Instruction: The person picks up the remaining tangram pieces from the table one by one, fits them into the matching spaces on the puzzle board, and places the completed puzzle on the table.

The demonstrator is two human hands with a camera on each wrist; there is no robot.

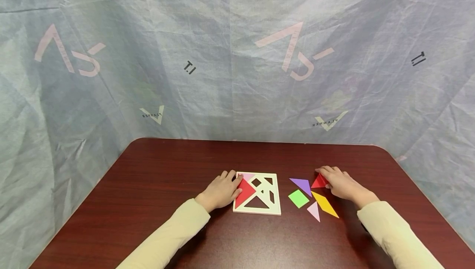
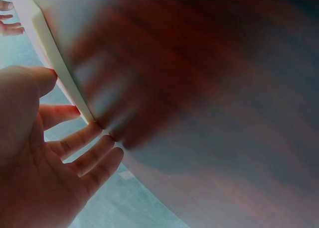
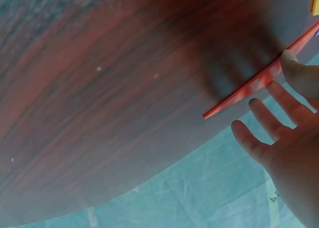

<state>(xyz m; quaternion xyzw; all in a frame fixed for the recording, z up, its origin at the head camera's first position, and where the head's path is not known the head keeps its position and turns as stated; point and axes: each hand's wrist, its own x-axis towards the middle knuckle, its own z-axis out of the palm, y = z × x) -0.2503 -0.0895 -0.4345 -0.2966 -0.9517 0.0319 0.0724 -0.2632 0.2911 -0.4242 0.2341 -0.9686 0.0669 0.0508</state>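
Note:
A white tangram board [image 1: 275,210] lies on the table, with a large red triangle [image 1: 245,192] and a pink piece [image 1: 249,176] in its left part. My left hand [image 1: 221,190] rests at the board's left edge, fingertips over the red triangle; the left wrist view shows its fingers nearly straight along the board's pale edge. Over at the right, my right hand [image 1: 340,181] touches another red triangle [image 1: 319,181], which appears flat on the table. In the right wrist view the thumb and index tip meet this triangle [image 3: 249,86], while the other fingers are spread.
Between the board and my right hand lie a purple triangle [image 1: 302,185], a green square [image 1: 298,198], a yellow parallelogram [image 1: 325,205] and a pink triangle [image 1: 314,211]. The dark red table [image 1: 167,178] ends at a grey cloth backdrop [image 1: 230,54] behind and to both sides.

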